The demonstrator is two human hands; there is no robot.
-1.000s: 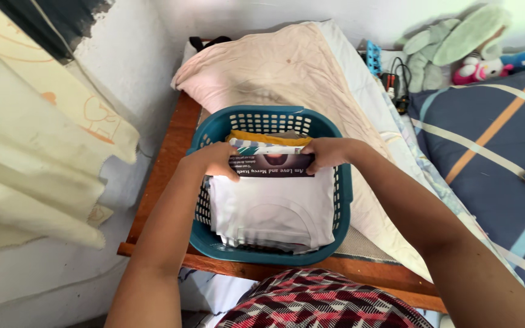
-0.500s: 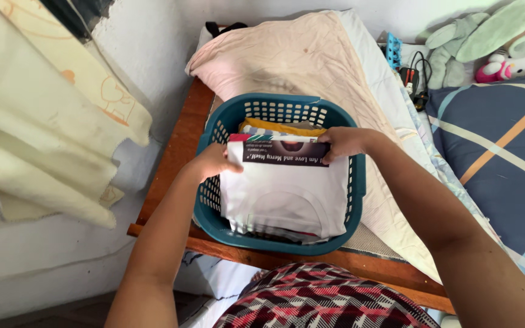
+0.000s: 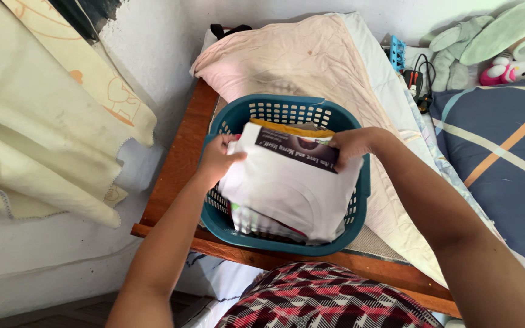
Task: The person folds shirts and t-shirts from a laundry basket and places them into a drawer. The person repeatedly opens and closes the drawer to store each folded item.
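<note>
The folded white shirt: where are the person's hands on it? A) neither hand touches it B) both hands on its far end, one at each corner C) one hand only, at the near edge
B: the left hand and right hand grip the far corners of the folded white shirt over the teal basket.

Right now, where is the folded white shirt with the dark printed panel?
The white shirt sits centre frame in the head view, atop the folded stack in the teal basket, gripped by the left hand and right hand.

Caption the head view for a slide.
Both hands grip a folded white shirt in a teal laundry basket.
</note>
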